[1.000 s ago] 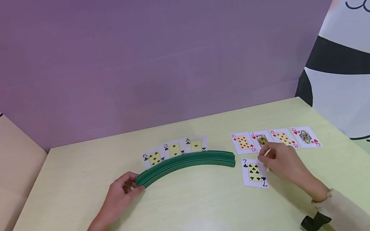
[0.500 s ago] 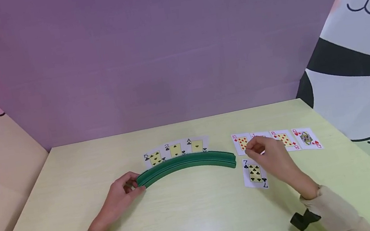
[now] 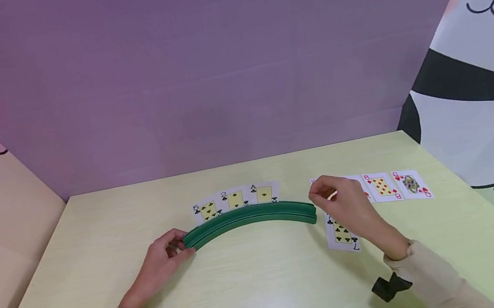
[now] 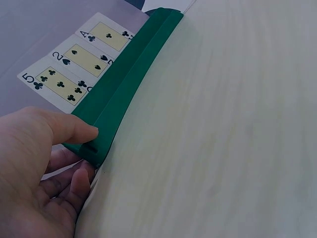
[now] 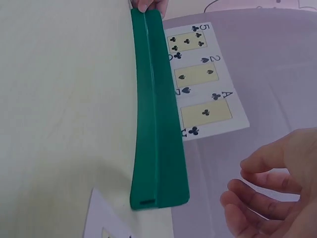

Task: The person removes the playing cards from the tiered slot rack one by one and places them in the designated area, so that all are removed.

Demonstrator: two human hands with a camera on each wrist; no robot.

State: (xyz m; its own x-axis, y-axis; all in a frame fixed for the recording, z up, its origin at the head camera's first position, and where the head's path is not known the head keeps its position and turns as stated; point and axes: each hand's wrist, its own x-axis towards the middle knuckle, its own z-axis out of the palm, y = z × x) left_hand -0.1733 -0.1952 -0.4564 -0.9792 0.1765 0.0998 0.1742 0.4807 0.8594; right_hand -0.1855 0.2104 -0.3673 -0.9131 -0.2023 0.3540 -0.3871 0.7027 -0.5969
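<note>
A curved green card holder (image 3: 251,215) lies on the table, and my left hand (image 3: 162,255) grips its left end, with the thumb (image 4: 79,130) on one face in the left wrist view. Standing in its slot are a five of clubs (image 3: 208,211), a two of spades (image 3: 235,199) and an ace of clubs (image 3: 263,193). My right hand (image 3: 346,206) hovers by the holder's right end, its fingers loosely bent with nothing between them. Below that hand lies a seven of clubs (image 3: 343,238), its upper part partly covered.
Behind the right hand is a row of red cards: an eight of diamonds (image 3: 382,186) and a queen of hearts (image 3: 411,183) show, while the others are mostly hidden. A purple wall panel (image 3: 217,74) rises behind the pale table (image 3: 256,289).
My right hand has moved left and slightly up, from beside the seven of clubs to near the holder's right end. The left hand and the holder stay put.
</note>
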